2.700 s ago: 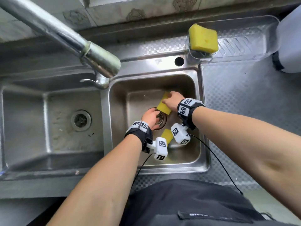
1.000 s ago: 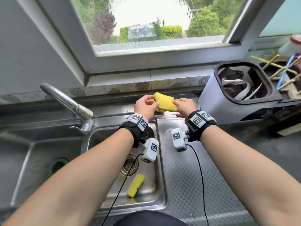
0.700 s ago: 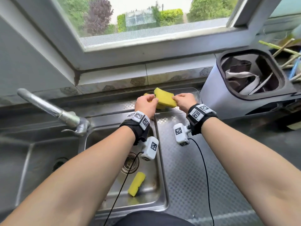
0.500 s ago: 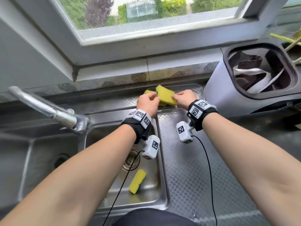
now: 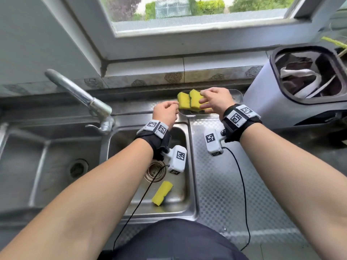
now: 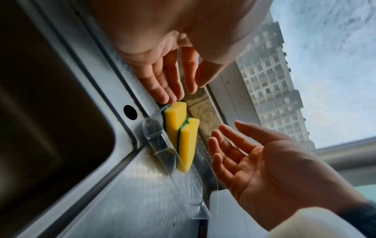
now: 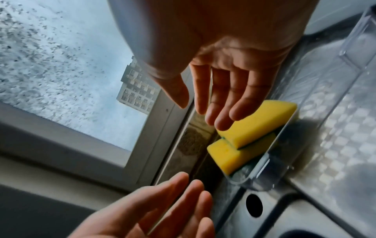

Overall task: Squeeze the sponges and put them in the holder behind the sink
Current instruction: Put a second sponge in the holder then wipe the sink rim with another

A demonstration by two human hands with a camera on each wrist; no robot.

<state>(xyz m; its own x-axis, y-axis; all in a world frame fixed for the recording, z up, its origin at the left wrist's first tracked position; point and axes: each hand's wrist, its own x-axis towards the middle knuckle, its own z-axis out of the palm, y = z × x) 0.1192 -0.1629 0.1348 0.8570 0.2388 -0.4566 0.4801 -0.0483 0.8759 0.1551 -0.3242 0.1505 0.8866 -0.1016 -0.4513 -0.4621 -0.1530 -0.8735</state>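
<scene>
Two yellow sponges with green scrub backs stand on edge, side by side, in the clear holder (image 5: pixel 237 95) behind the sink: one sponge (image 5: pixel 182 102) on the left, the other sponge (image 5: pixel 194 102) leaning against it. My left hand (image 5: pixel 166 112) hovers just left of them, fingers (image 6: pixel 168 87) straight and empty. My right hand (image 5: pixel 214 100) is over their right end, fingers (image 7: pixel 221 103) relaxed and holding nothing. The pair shows again as sponges (image 6: pixel 183 136) and sponges (image 7: pixel 244 136) in both wrist views. A third sponge (image 5: pixel 162 193) lies in the right basin.
A faucet (image 5: pixel 78 94) arches over the divide between the two basins. A drain strainer (image 5: pixel 155 172) sits above the loose sponge. A grey bin (image 5: pixel 262 102) stands right of the holder. The patterned drainboard (image 5: pixel 225 184) spreads below my right wrist.
Half a second ago both hands held the second sponge over the holder. Now it stands in the holder beside the first, and both hands have let go and opened.
</scene>
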